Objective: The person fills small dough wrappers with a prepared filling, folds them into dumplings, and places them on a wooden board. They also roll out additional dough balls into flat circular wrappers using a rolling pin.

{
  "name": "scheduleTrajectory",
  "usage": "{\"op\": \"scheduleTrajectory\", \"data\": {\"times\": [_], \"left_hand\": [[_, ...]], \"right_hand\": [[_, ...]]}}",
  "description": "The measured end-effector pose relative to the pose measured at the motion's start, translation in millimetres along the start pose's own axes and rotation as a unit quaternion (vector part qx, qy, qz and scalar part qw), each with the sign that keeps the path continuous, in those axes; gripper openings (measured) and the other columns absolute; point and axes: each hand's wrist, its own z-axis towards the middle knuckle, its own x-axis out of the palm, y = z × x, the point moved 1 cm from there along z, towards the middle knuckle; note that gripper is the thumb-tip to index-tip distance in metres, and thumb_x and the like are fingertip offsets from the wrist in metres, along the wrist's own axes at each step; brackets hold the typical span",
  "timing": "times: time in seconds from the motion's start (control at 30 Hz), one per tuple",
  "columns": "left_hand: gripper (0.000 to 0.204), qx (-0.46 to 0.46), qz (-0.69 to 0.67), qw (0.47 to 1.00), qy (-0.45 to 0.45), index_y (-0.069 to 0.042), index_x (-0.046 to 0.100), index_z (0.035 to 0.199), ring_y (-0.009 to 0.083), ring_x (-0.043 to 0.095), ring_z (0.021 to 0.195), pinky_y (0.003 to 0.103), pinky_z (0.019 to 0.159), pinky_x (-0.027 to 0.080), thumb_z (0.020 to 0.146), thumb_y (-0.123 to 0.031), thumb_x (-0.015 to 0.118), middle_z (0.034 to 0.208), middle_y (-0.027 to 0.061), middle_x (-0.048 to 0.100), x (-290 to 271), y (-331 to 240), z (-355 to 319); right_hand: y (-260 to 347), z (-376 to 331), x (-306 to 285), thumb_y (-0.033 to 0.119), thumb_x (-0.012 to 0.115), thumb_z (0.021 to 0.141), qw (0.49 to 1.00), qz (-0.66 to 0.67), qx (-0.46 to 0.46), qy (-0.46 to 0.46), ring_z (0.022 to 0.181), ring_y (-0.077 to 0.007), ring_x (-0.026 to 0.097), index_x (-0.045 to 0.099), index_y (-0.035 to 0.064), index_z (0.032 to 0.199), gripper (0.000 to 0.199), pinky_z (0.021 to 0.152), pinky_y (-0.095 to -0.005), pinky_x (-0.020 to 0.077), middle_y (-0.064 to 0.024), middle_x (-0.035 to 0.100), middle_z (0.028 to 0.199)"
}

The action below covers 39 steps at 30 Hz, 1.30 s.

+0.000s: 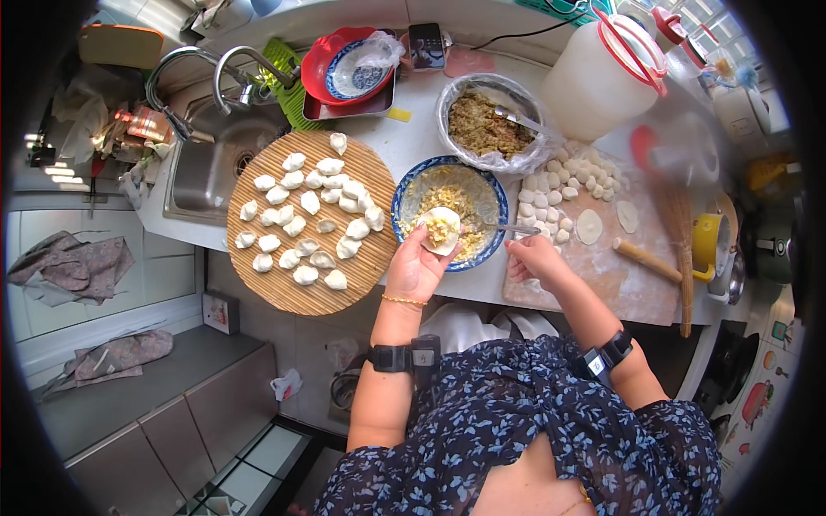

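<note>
Above the near rim of a blue-and-white bowl (404,244), my left hand (417,268) is closed around the edge of a round dumpling wrapper (444,244) topped with yellowish chopped filling. More filling (446,196) fills the bowl. A metal spoon handle (516,229) rests across the bowl's right rim. Just below that handle is my right hand (537,260), its fingers curled in and nothing visible in them. Left of the bowl, a round slatted tray (275,297) carries several folded dumplings (310,203).
On the right, a floured board (551,297) bears dough pieces (551,202), flat wrappers (589,226) and a rolling pin (647,260). Behind stand a plastic-lined bowl of dark filling (486,125), a white bucket (594,82), a red basin (320,73) and a phone (426,46). The sink (194,181) lies left.
</note>
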Motion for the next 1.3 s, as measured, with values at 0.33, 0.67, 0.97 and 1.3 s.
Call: {"op": "scheduleTrajectory", "data": {"times": [0.33,0.67,0.97,1.3], "left_hand": [[0.038,-0.045,-0.020,0.998,0.024,0.000,0.045,0.129,0.0281,0.056,0.112,0.040,0.097,0.046,0.098,-0.021,0.039,0.125,0.0139,0.055,18,22,1],[0.031,0.042,0.124,0.991,0.038,0.000,0.052,0.124,0.0201,0.058,0.107,0.038,0.093,0.049,0.096,-0.011,0.044,0.119,0.0105,0.058,30,14,-18],[0.026,0.053,0.213,0.974,0.052,0.001,0.056,0.117,0.0157,0.059,0.103,0.035,0.092,0.051,0.098,-0.009,0.042,0.113,0.0084,0.060,39,7,-27],[0.028,0.081,0.236,0.966,0.063,0.000,0.049,0.122,0.0148,0.059,0.103,0.034,0.094,0.049,0.096,-0.012,0.050,0.110,0.0065,0.060,37,-3,-27]], "right_hand": [[45,-46,40,0.005,0.070,0.064,0.670,-0.346,-0.639,-0.152,0.083,-0.0263,0.054,0.062,0.0133,0.084,0.023,0.070,-0.0364,0.0459,-0.0058,0.055,0.089],[58,-51,36,0.006,0.071,0.070,0.715,-0.239,-0.649,-0.101,0.081,-0.0258,0.054,0.063,0.0066,0.084,0.017,0.074,-0.0354,0.0458,-0.0064,0.061,0.088],[78,-55,42,0.006,0.071,0.072,0.667,-0.270,-0.685,-0.115,0.079,-0.0249,0.055,0.063,0.0060,0.087,0.016,0.069,-0.0350,0.0456,-0.0063,0.061,0.085],[90,-60,47,0.009,0.071,0.071,0.622,-0.368,-0.681,-0.116,0.077,-0.0247,0.055,0.064,0.0061,0.087,0.017,0.068,-0.0347,0.0457,-0.0066,0.058,0.083]]}}
